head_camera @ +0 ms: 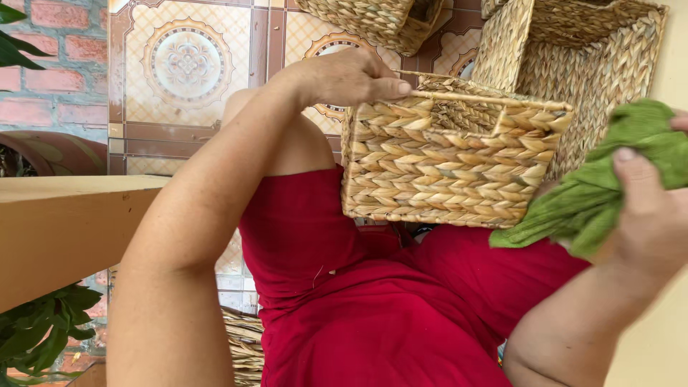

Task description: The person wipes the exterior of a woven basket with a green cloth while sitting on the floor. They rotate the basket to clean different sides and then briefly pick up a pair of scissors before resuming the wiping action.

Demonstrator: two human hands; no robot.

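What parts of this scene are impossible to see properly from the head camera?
- Inside of the woven basket: hidden by its own front wall.
- Right hand and green cloth: cut off by the right edge.
- Left hand fingers: hidden behind the basket rim.
- Upper baskets: cut off by the top edge.

Rough woven straw basket (444, 165), soft matt green cloth (595, 186), red fabric garment (373, 308), glossy patterned floor tiles (186, 64).
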